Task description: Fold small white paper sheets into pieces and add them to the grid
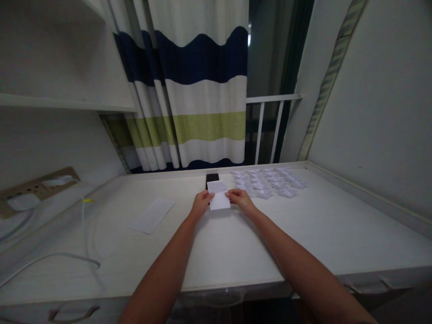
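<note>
White paper (pixel 220 201) between apparently level hands (pixel 201 201) (pixel 241 199)

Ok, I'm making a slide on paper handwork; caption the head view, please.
Left hand and right hand hold white paper over a white desk, rows of folded paper pieces at right.

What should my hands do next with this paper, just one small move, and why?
Perhaps fold the held paper over along the line that seems to cross it. Your left hand and right hand already pinch its opposite side edges, near that line, and small folded papers lie in rows beyond your right hand.
</note>
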`<state>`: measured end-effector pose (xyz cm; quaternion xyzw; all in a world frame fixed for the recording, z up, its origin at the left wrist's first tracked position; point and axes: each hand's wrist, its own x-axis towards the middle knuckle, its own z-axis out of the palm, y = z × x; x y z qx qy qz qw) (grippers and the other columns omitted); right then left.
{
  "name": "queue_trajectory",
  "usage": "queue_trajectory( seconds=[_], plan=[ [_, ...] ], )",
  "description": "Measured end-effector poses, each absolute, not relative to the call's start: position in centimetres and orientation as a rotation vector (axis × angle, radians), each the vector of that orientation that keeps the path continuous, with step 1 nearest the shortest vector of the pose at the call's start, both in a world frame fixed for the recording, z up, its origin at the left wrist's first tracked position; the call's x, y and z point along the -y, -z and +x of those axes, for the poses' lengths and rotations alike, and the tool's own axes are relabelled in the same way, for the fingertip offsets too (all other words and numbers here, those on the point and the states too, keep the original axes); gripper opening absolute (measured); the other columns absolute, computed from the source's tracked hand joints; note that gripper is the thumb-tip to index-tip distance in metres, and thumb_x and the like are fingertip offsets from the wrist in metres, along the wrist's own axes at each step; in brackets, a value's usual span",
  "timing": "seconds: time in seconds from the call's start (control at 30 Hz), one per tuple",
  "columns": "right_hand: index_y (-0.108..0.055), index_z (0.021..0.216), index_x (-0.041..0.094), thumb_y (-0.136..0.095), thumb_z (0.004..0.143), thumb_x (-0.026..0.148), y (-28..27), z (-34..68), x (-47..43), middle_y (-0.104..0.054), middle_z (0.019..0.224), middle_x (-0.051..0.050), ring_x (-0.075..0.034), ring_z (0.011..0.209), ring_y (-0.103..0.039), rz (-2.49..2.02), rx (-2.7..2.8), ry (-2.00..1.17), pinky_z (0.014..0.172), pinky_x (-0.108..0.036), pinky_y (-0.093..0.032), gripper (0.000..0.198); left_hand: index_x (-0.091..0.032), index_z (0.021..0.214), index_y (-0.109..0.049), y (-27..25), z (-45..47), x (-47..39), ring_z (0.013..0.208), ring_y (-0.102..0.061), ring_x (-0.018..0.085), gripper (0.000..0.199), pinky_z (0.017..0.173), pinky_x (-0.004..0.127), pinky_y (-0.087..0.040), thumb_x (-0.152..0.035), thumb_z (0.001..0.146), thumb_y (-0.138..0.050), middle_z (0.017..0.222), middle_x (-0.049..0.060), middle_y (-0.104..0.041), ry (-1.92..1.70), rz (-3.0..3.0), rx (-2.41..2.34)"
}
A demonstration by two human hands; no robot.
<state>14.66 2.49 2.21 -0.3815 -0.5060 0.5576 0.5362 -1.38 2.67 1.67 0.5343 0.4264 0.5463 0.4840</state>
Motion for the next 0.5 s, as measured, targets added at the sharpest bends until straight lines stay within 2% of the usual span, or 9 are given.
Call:
queue_trajectory(
  seconds=[0.3,0.5],
  plan=[
    [-0.058,0.054,0.014,-0.073,0.045,0.034,-2.03,15.01,-3.02,-0.058,0.05,0.002,-0.01,0.048,-0.052,-0.863,1.192,-1.26,0.053,-0.025,-0.043,0.026,-0.01,0.081,-0.063,-1.51,-1.28,-2.62,0.066,-0.057,0.016,0.038,0.062,0.028,-0.044,-0.039,0.055,-0.066,0.071,0.005,-0.064,-1.227,1.338,-1.013],
    [-0.062,0.062,0.015,-0.072,0.047,0.033,-2.29,15.11,-2.83,-0.062,0.058,0.001,-0.011,0.054,-0.055,-0.85,1.164,-1.264,0.057,-0.025,-0.044,0.026,-0.01,0.082,-0.063,-1.62,-1.23,-2.52,0.066,-0.057,0.016,0.041,0.062,0.028,-0.044,-0.04,0.054,-0.066,0.072,0.006,-0.064,-1.208,1.342,-1.012]
  ],
)
